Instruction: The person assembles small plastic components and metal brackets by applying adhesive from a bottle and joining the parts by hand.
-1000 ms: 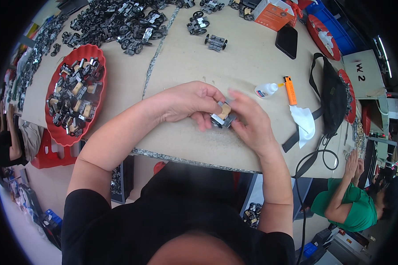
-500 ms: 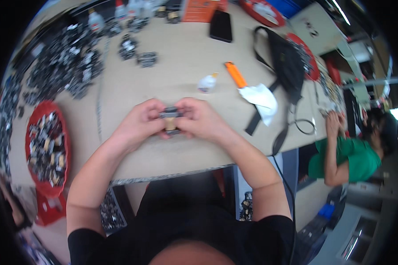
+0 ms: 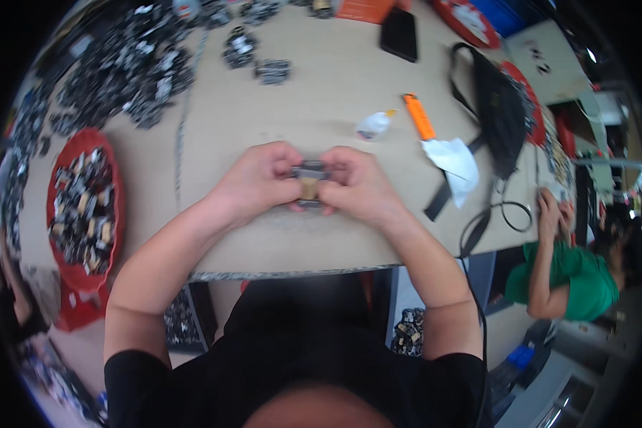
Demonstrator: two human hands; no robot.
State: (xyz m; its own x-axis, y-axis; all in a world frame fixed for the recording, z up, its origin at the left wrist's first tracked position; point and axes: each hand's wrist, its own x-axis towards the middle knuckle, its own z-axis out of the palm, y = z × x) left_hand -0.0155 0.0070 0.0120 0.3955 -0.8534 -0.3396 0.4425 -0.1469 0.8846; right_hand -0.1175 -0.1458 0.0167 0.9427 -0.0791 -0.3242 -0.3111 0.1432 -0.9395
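Between both hands, just above the near part of the table (image 3: 242,114), is a small dark block with a tan middle (image 3: 309,187). The fingers of my left hand (image 3: 267,175) are closed on its left side. On its right side, my right hand (image 3: 357,182) grips it with thumb and fingers. Both thumbs rest close to the tan section, and the fingertips are partly hidden. Motion blurs the block's fine details. Beyond my right hand, a small white bottle with a yellow tip (image 3: 374,126) sits on the tabletop.
A red tray (image 3: 121,207) of similar parts stands at left, below a large dark pile (image 3: 128,71). To the right lie an orange-handled tool (image 3: 419,116), white cloth (image 3: 453,167), black bag (image 3: 503,114) and phone (image 3: 399,36). A person in green (image 3: 574,285) works at far right.
The whole view has shifted, so the table's things appear farther right and higher. Both hands keep their hold on the block, at about the same spot over the table.
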